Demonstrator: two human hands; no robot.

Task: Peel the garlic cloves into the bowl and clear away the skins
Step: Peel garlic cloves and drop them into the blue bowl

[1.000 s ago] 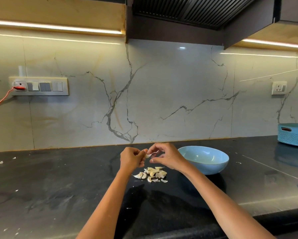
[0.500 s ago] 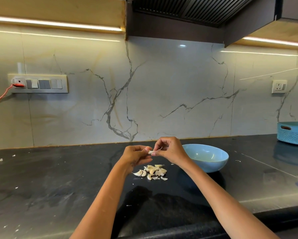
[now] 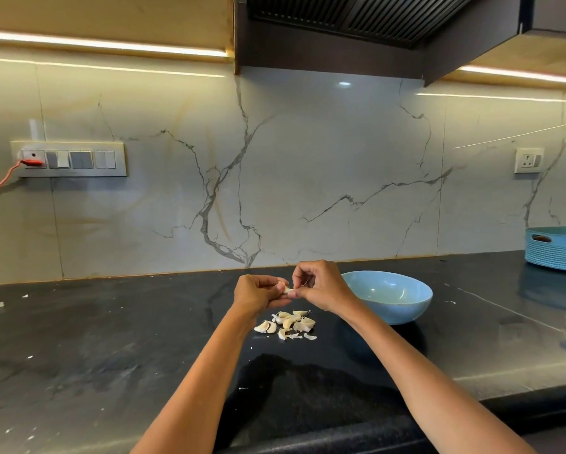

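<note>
Pinching one garlic clove [image 3: 286, 289] between them, left hand [image 3: 258, 294] and right hand [image 3: 321, 288] show no readable writing.

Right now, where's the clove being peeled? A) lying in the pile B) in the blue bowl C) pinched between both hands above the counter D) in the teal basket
C: the garlic clove is pinched between the left hand and right hand, above the pile of cloves.

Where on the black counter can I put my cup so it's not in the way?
Best spot: the bare stretch of counter left of the garlic pile, below the switch panel. There is also room between the blue bowl and the teal basket. It is crowded around the pile and bowl.
</note>
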